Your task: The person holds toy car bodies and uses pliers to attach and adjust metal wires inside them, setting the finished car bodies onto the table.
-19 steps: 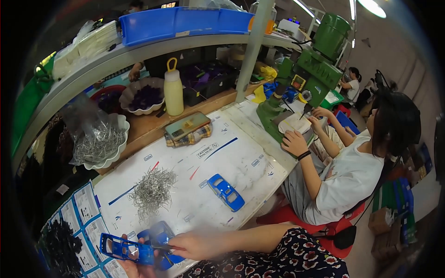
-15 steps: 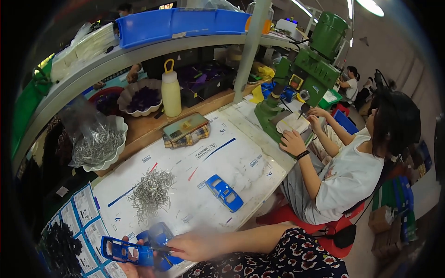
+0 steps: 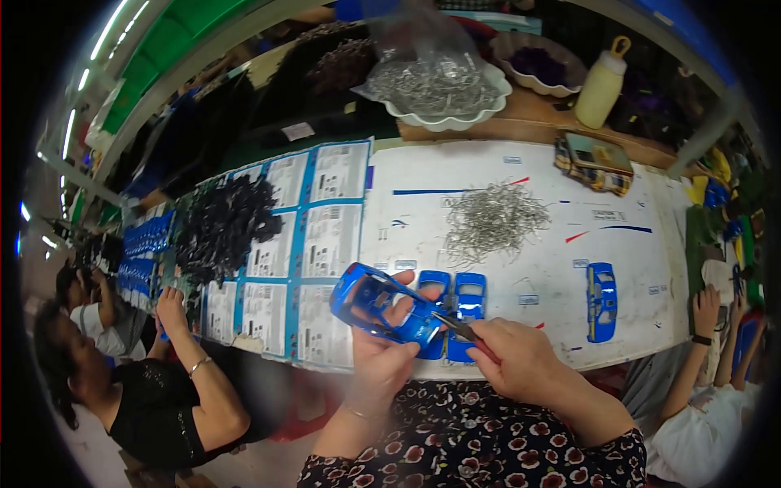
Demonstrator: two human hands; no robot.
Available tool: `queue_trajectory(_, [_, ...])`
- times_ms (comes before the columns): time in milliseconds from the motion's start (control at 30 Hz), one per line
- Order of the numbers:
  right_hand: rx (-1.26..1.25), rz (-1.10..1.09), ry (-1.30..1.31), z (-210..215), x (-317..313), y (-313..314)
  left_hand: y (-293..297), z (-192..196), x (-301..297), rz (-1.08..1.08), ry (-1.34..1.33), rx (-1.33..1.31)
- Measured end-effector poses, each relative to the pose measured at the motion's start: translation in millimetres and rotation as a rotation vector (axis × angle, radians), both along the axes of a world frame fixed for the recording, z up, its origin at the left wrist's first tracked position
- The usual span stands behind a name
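White worktable [image 3: 504, 236], flat, scuffed. Heap of thin grey metal pins [image 3: 493, 218] mid-table. Glossy blue plastic toy car body [image 3: 382, 305], hollow shell, held above the near table edge, clasped in left hand [image 3: 382, 358]. Right hand [image 3: 521, 362] clenched around a slim dark tool [image 3: 460, 327], tip at the shell.
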State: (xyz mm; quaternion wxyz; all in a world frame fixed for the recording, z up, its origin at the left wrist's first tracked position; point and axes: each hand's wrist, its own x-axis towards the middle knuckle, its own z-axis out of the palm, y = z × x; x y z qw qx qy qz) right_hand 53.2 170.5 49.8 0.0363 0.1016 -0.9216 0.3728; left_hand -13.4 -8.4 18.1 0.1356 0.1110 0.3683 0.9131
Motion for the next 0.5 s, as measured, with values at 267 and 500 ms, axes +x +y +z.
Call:
queue_trajectory(267, [0.083, 0.079, 0.081, 3, -3, -6, -12, -4, -5, -0.015, 0.133, -0.085])
queue_trajectory(500, [0.185, 0.111, 0.152, 3, -3, -6, -14, -5, -4, -0.028, 0.124, -0.064])
